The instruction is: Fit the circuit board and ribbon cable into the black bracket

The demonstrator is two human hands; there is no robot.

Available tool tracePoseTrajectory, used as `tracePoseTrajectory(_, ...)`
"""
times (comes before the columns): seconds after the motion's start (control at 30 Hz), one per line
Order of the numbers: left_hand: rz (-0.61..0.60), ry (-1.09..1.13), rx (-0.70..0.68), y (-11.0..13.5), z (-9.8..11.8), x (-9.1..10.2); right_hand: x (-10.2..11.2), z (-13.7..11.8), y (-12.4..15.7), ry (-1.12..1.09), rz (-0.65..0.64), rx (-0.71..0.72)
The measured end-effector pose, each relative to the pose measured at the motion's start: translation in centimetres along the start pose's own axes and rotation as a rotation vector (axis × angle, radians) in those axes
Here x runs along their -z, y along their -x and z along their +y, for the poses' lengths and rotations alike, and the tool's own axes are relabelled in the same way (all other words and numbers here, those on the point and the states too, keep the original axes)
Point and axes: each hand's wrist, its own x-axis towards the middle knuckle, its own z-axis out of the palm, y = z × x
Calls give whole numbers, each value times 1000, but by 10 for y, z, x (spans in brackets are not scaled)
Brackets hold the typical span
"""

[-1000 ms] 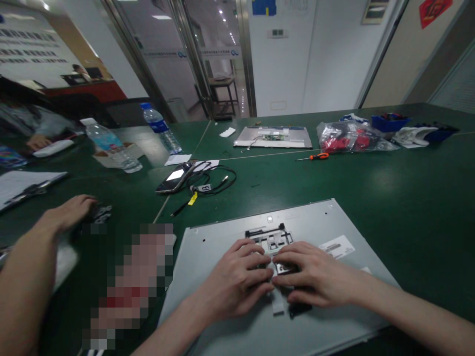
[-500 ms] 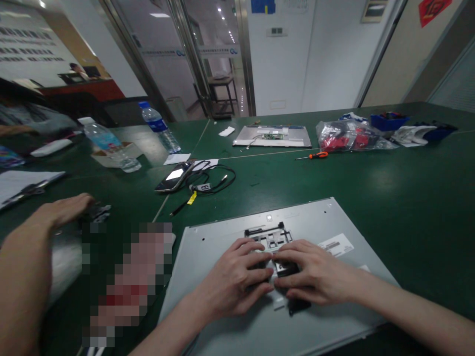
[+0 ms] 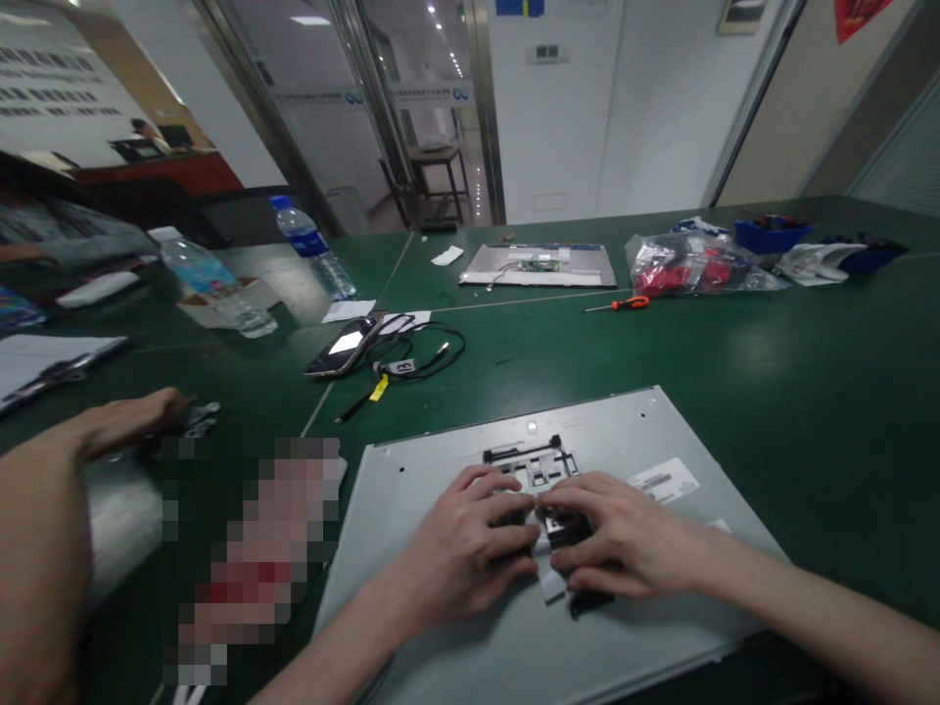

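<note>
A grey metal panel (image 3: 646, 431) lies flat on the green table (image 3: 808, 372) in front of me. A black bracket frame (image 3: 533, 460) sits on its middle. My left hand (image 3: 466, 548) and my right hand (image 3: 621, 534) meet just below that frame, fingers curled and pressed onto a small black part (image 3: 562, 532) and a pale ribbon strip (image 3: 549, 585). What each fingertip grips is hidden under the fingers.
A co-worker's arm (image 3: 44, 529) and hand (image 3: 128, 421) reach in at the left. Further back lie a phone (image 3: 344, 351) with black cables, two water bottles (image 3: 220, 289), an orange screwdriver (image 3: 621, 305), a second panel (image 3: 540, 266) and a plastic bag of red parts (image 3: 690, 266).
My hands shifted slightly on the black part, and the ribbon strip shows a bit more below them. The co-worker's hand stays by the small dark object at the left.
</note>
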Motion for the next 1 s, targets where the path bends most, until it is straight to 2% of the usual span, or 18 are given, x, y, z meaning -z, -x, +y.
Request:
tracePoseTrajectory(0.23, 26, -16, 4, 2, 0, -4, 3, -3, 0, 11, 49, 6)
tracePoseTrajectory(0.43, 113, -39, 7, 2, 1, -9, 2, -4, -1, 32, 85, -15)
tracePoseTrajectory(0.7, 75, -37, 32, -2, 6, -4, -3, -3, -1, 85, 92, 8)
tracePoseTrajectory(1.0, 45, 68, 80, -1, 5, -6, -2, -5, -3, 65, 8, -25)
